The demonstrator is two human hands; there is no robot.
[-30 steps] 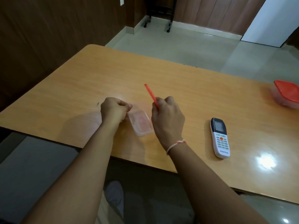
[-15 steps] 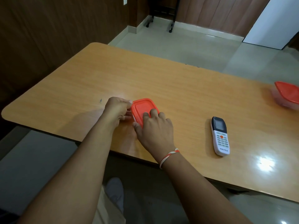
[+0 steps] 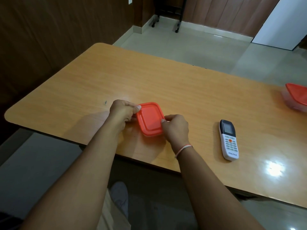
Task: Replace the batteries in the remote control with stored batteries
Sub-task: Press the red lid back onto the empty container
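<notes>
Wooden table (image 3: 166,83): both hands on container (image 3: 150,120).

Bare table (image 3: 166,80) lies open far and left; the remote (image 3: 229,139) blocks the right, a second container (image 3: 297,97) the far right edge.

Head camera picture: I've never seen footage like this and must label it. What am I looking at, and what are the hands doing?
It is filmed from a camera worn on a person's head, looking down at their own bare arms. The left hand and right hand grip opposite edges of a small container with an orange lid on a wooden table. A white remote control lies untouched to the right. A second orange-lidded container sits at the far right edge.
</notes>
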